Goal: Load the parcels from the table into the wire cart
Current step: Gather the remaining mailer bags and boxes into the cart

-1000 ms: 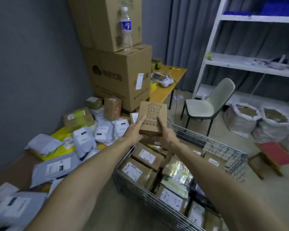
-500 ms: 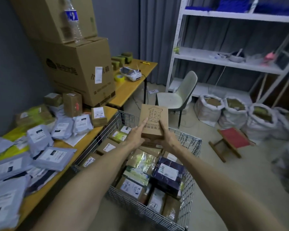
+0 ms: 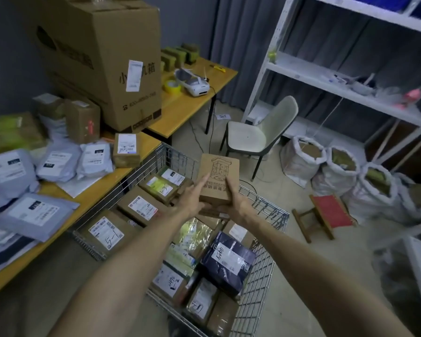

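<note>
I hold a small brown printed box [image 3: 218, 177] with both hands above the far end of the wire cart [image 3: 260, 271]. My left hand [image 3: 194, 199] grips its left side and my right hand [image 3: 237, 201] grips its right side and bottom. The cart is packed with several labelled brown boxes and a dark blue bag parcel [image 3: 227, 261]. On the yellow table [image 3: 88, 198] to the left lie several grey mailer bags [image 3: 34, 215] and small brown parcels [image 3: 127, 148].
A big cardboard box [image 3: 100, 57] stands at the table's back. A second table [image 3: 192, 103] carries a white device and tape. A white chair [image 3: 260, 132], white shelving [image 3: 350, 76], several filled sacks [image 3: 338, 173] and a red stool [image 3: 326, 215] stand right of the cart.
My view has swung right and down from the table to the cart. Both hands have carried the brown box from over the table side to above the cart.
</note>
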